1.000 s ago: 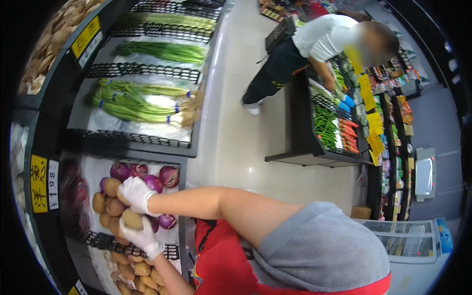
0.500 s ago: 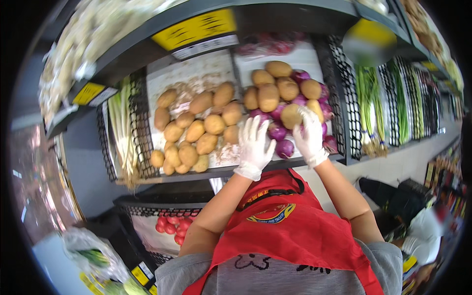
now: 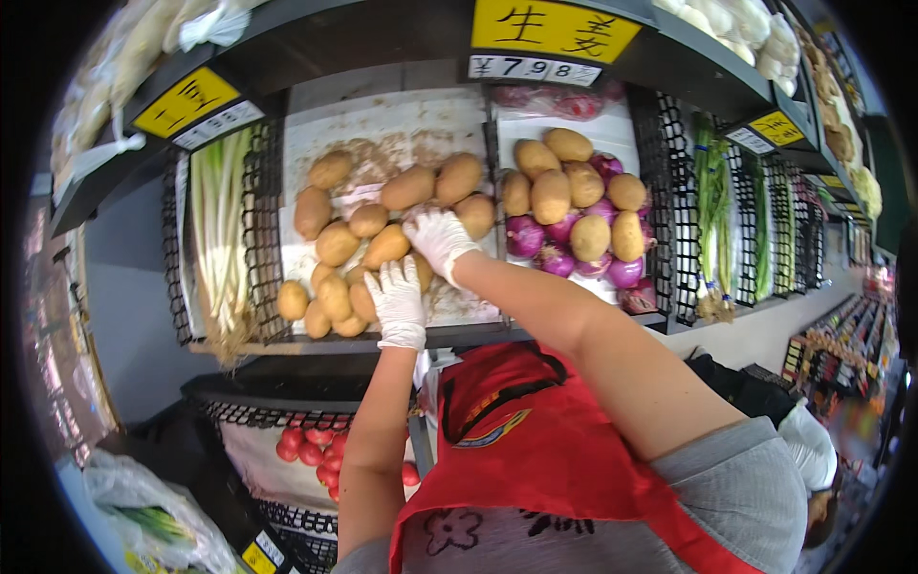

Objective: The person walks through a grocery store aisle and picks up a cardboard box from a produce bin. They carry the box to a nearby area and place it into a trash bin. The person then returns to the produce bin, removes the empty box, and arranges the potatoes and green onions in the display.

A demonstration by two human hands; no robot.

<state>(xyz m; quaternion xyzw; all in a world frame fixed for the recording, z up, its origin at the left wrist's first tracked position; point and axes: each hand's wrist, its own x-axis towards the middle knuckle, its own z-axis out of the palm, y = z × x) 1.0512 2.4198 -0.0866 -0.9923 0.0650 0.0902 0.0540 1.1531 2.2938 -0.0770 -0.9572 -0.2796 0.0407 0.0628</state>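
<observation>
Both of my hands wear white gloves and are over the potatoes [image 3: 337,243] in the left bin. My left hand [image 3: 398,304] lies with fingers stretched and spread on the near potatoes, beside a yellowish potato [image 3: 386,246]. Reaching across from the right, my right hand [image 3: 444,241] has its fingers bent down over a potato that it mostly covers. Larger brown potatoes [image 3: 409,187] lie just beyond it. In the neighbouring bin, several potatoes [image 3: 550,196] sit on top of purple onions [image 3: 524,235].
Black mesh dividers [image 3: 263,220] flank the bins. Leeks [image 3: 220,230] stand to the left, green onions [image 3: 712,210] to the right. A dark shelf edge with yellow price signs [image 3: 555,27] overhangs the far side. Tomatoes [image 3: 311,452] lie in a lower bin.
Both hands have moved left, from the onion bin to the potato bin. My right hand has left a potato among the onions. The view has shifted slightly.
</observation>
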